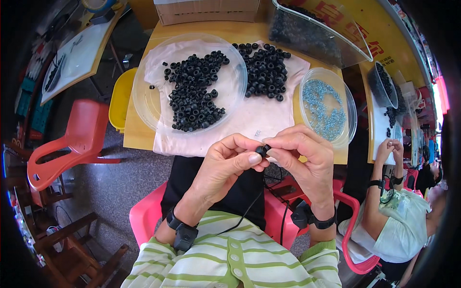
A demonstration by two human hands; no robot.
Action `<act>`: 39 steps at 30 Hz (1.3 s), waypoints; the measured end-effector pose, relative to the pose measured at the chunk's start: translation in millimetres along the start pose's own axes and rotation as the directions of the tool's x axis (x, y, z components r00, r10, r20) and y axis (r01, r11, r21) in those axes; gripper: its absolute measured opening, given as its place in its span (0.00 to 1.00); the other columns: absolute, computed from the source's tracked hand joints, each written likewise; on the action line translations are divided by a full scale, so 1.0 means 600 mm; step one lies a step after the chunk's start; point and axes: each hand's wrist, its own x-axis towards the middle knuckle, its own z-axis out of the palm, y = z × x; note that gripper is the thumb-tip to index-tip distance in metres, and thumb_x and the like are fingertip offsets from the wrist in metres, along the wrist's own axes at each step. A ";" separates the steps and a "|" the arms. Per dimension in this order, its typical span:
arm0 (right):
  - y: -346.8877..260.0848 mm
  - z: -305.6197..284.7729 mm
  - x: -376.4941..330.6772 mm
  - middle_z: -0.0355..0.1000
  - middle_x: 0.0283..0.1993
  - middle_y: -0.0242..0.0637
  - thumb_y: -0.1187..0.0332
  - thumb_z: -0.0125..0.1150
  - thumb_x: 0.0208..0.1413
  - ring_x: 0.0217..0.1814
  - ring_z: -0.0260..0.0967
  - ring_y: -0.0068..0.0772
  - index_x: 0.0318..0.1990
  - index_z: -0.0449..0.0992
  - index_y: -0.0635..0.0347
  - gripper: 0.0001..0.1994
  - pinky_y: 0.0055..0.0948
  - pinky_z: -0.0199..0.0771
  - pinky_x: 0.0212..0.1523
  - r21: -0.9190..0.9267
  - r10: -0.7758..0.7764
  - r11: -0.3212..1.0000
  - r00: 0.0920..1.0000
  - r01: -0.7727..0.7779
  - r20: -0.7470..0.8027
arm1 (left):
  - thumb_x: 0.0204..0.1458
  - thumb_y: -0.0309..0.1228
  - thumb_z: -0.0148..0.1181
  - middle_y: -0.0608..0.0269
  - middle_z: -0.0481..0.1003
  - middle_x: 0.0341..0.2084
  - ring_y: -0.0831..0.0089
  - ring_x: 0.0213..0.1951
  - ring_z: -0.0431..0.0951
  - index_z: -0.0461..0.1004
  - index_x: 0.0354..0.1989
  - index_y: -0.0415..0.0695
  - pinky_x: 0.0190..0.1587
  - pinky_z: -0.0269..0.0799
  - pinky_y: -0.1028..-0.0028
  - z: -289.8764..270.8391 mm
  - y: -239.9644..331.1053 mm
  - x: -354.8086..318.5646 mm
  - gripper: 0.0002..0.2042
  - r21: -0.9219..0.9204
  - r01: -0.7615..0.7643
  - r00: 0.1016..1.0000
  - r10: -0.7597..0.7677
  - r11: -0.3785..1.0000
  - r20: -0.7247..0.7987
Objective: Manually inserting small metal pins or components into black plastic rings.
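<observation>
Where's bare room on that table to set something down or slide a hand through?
Free: the white cloth strip along the near edge, below the clear dish of black rings and the loose ring pile, just beyond both hands; a bare wood corner at near left. Crowded: the far edge, with the cardboard box and clear bin, and the right, with the screw dish.

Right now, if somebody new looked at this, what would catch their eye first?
Probably the two hands, left hand and right hand, meeting at centre over one small black ring pinched between the fingertips. Behind them, a heap of black rings fills a clear round dish on the pale cloth, with a smaller dish of blue-grey bits to the right.
</observation>
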 end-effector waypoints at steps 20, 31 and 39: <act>-0.001 -0.012 0.009 0.73 0.32 0.34 0.79 0.64 0.49 0.27 0.69 0.21 0.37 0.80 0.63 0.07 0.19 0.68 0.27 -0.026 -0.033 0.999 0.999 0.034 0.019 | 0.53 0.23 0.61 0.56 0.78 0.36 0.74 0.36 0.80 0.74 0.39 0.39 0.43 0.77 0.77 -0.014 0.003 0.003 0.06 -0.098 0.130 0.991 -0.128 0.987 0.033; -0.001 -0.008 0.003 0.72 0.32 0.37 0.81 0.64 0.48 0.29 0.73 0.30 0.38 0.79 0.63 0.08 0.24 0.74 0.30 -0.061 -0.065 0.996 0.997 0.067 0.045 | 0.53 0.23 0.62 0.56 0.78 0.37 0.72 0.39 0.80 0.74 0.38 0.40 0.46 0.77 0.75 -0.013 -0.002 0.002 0.06 -0.107 0.149 0.988 -0.145 0.983 0.047; -0.014 0.001 -0.013 0.72 0.34 0.37 0.79 0.68 0.38 0.34 0.72 0.35 0.38 0.76 0.61 0.15 0.28 0.75 0.31 -0.248 -0.140 0.960 0.990 0.133 -0.012 | 0.55 0.24 0.60 0.61 0.78 0.39 0.72 0.43 0.78 0.75 0.38 0.44 0.52 0.72 0.71 0.006 -0.009 -0.001 0.04 -0.291 0.245 0.969 -0.241 0.925 0.050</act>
